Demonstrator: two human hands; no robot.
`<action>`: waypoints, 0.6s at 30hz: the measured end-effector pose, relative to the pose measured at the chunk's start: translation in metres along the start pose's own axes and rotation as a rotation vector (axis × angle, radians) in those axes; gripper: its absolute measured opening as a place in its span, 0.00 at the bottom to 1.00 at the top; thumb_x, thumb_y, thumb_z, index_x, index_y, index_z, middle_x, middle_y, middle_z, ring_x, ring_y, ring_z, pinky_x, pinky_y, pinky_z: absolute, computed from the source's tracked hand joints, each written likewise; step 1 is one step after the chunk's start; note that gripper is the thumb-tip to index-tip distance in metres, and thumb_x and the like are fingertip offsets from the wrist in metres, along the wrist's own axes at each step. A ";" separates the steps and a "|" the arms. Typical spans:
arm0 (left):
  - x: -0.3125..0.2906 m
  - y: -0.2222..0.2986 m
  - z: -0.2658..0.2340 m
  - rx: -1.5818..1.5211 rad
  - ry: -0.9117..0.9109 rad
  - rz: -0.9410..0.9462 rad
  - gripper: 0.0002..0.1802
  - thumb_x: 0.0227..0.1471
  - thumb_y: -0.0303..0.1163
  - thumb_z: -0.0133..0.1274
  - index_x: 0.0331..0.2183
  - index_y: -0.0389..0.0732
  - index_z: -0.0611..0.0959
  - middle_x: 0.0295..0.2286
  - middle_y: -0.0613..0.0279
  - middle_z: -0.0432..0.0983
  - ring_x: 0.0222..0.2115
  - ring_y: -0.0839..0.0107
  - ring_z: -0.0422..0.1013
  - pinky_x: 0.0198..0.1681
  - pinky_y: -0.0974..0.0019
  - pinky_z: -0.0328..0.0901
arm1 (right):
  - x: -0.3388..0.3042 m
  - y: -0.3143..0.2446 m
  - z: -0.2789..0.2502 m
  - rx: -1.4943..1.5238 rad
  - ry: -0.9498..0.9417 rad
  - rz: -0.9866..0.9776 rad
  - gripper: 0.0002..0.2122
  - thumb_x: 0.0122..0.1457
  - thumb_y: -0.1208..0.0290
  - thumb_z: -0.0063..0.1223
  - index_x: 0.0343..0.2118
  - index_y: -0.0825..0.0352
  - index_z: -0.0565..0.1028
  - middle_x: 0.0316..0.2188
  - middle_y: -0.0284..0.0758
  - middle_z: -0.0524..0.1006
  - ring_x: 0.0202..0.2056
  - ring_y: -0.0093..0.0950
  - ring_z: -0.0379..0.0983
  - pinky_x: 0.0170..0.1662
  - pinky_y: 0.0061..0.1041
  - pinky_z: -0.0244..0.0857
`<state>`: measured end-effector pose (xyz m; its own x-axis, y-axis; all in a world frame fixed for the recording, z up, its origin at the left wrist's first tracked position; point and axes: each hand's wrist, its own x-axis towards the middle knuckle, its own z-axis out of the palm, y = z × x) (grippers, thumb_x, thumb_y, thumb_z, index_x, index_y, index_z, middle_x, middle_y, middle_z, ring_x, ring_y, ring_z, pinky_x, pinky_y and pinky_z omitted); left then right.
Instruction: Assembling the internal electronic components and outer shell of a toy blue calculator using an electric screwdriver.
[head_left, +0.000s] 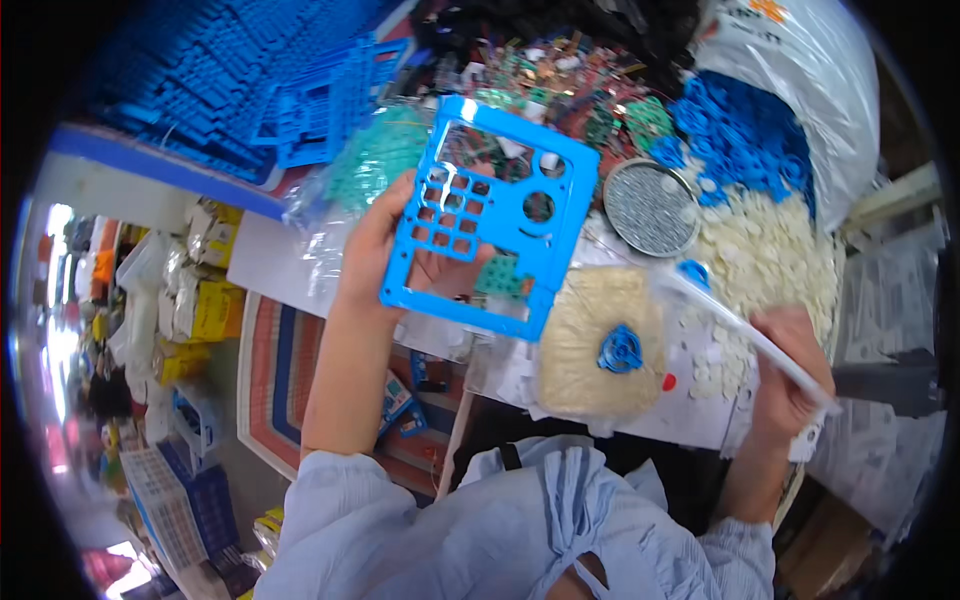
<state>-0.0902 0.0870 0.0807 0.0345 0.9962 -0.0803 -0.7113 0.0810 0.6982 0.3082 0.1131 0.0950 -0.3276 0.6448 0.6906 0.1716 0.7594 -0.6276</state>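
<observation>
My left hand grips a flat blue plastic panel by its left edge, raised over the table. The panel has a grid of small square holes, round holes and larger rectangular openings. Closed around the lower end of a thin white panel is my right hand; that panel is tilted and seen nearly edge-on, so its face is hidden. Between the hands lies a beige wrapped bundle with a round blue plastic part on top. A green circuit board shows through the blue panel's lower opening.
A round tin of small metal pieces stands by heaped cream plastic pieces. Behind are blue round parts, wired electronics and a white plastic bag. Blue frames are stacked far left. A striped basket sits lower left.
</observation>
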 end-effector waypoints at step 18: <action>-0.039 -0.086 0.015 0.071 0.052 -0.112 0.37 0.49 0.24 0.58 0.61 0.34 0.67 0.50 0.49 0.76 0.47 0.60 0.78 0.49 0.56 0.75 | -0.031 -0.010 0.079 0.822 -0.043 0.789 0.34 0.60 0.75 0.55 0.69 0.67 0.56 0.63 0.43 0.67 0.64 0.35 0.63 0.64 0.37 0.60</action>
<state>-0.0197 0.0415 0.0343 0.0733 0.9779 -0.1959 -0.6539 0.1954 0.7309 0.2435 0.0788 0.0511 -0.4325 0.9016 -0.0044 -0.3116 -0.1540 -0.9377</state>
